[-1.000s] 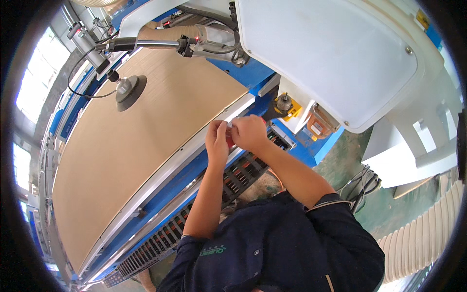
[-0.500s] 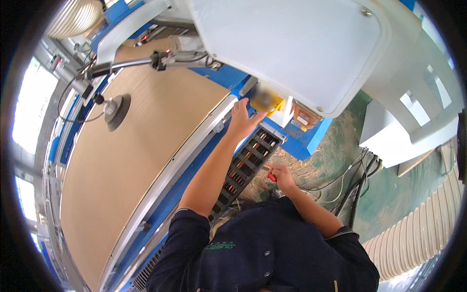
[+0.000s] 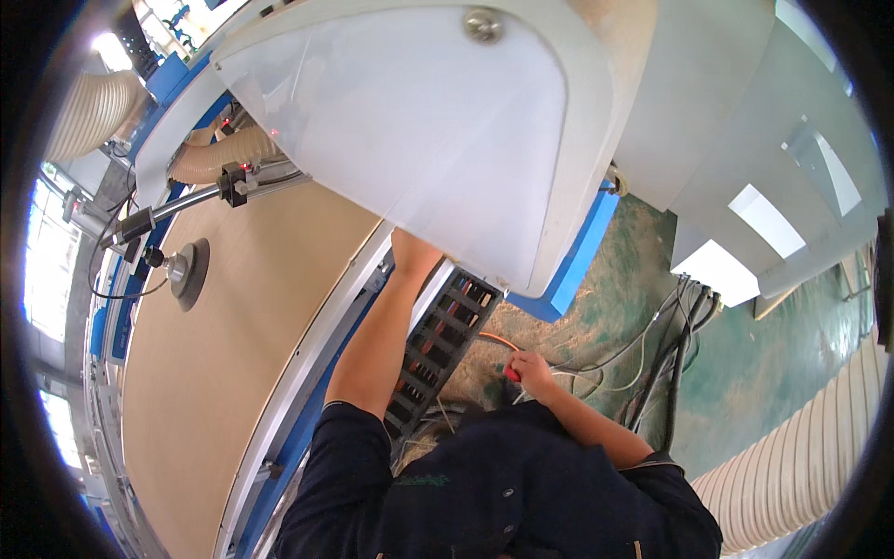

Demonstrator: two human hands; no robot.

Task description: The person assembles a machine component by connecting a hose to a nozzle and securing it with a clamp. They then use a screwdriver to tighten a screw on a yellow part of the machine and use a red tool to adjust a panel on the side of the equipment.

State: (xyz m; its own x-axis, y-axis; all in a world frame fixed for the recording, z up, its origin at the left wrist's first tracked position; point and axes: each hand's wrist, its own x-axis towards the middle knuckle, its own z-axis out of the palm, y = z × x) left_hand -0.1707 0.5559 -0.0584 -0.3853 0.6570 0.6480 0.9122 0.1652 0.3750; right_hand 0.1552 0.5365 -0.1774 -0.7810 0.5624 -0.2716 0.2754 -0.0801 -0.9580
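Observation:
My left arm reaches up beside the long beige board (image 3: 251, 307). Only the wrist and heel of my left hand (image 3: 415, 252) show; its fingers are hidden beneath the white machine cover (image 3: 419, 121). Lower and to the right, my right hand (image 3: 535, 374) is closed around a small red object (image 3: 511, 373), mostly covered by the fingers. An orange hose or cord (image 3: 499, 341) runs up to this hand, but I cannot tell whether it joins the red object. Between my arms lies a black slotted cable duct (image 3: 433, 349).
A jointed metal arm with a grey suction-cup-like disc (image 3: 193, 275) stands over the board. Black cables (image 3: 663, 363) and sawdust lie on the green floor. A pale ribbed hose (image 3: 801, 447) curves at the right, below a grey-white machine housing (image 3: 726, 140). A blue frame part (image 3: 568, 270) juts out below the cover.
My view has shifted, and the white cover now hides my left fingers and the yellow part they were beside. My right hand keeps hold of the red object; more orange hose shows.

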